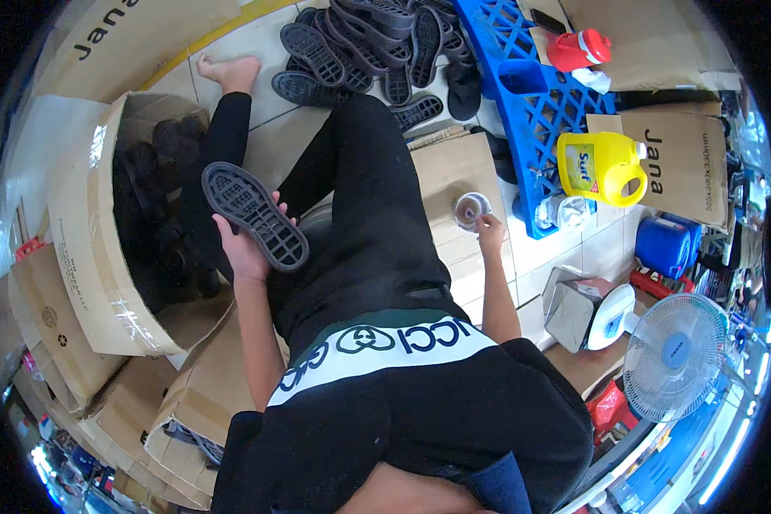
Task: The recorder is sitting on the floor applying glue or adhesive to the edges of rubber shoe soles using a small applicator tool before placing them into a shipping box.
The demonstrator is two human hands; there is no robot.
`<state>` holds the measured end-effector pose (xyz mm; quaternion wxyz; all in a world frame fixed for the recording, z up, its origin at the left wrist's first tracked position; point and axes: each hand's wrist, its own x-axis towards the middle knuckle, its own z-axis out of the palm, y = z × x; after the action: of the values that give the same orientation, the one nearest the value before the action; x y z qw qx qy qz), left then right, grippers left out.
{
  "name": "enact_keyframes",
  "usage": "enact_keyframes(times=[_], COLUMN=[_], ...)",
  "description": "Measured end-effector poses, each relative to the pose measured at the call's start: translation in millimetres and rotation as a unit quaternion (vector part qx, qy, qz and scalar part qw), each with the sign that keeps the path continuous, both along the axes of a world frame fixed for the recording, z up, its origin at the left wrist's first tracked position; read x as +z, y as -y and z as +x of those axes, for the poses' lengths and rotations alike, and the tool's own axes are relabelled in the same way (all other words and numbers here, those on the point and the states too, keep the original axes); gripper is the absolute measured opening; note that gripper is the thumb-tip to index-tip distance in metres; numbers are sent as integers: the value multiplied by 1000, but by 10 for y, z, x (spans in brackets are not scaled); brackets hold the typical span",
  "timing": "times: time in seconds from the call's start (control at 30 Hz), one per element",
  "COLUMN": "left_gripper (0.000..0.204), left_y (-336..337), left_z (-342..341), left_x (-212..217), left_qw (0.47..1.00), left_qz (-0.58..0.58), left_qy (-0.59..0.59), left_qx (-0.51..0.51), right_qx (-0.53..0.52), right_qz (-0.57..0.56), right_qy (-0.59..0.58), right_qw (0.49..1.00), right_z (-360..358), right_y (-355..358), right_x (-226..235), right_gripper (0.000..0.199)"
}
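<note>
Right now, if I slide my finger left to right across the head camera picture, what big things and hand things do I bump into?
Open cardboard box → dark shoe sole in the left hand → small round container by the right hand → yellow jug → fan.

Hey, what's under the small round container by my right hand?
The small round container appears to rest on brown cardboard, which shows around it. The patch directly beneath its base is covered, so I can't see that.
</note>
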<state>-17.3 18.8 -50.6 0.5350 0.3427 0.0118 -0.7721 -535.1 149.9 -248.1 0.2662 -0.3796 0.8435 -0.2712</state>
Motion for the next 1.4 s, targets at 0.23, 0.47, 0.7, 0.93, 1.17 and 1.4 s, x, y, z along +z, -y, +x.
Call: enact_keyframes(times=[0.23,0.47,0.7,0.93,1.17,1.4], left_gripper=[88,88,89,87,92,92], left_y=[-19,-31,2,2,-10,-4], left_z=[25,35,32,40,69,62], left_x=[-77,-43,-41,-39,-103,-122], left_qw=[1000,1000,1000,1000,1000,1000], left_qz=[3,6,-2,12,5,2], left_qy=[4,-3,2,18,-5,-17], left_qx=[-2,-3,-4,1,6,2], right_qx=[-37,11,-27,-21,15,-9], right_qz=[62,19,43,45,55,36], right_qy=[16,-65,-3,-11,-40,-15], right_qw=[997,998,999,999,998,999], right_z=[140,-32,-61,-17,-1,-34], right_y=[76,-27,-33,-40,-7,-28], right_x=[80,-74,-26,22,-81,58], right_gripper=[23,21,20,18,20,20])
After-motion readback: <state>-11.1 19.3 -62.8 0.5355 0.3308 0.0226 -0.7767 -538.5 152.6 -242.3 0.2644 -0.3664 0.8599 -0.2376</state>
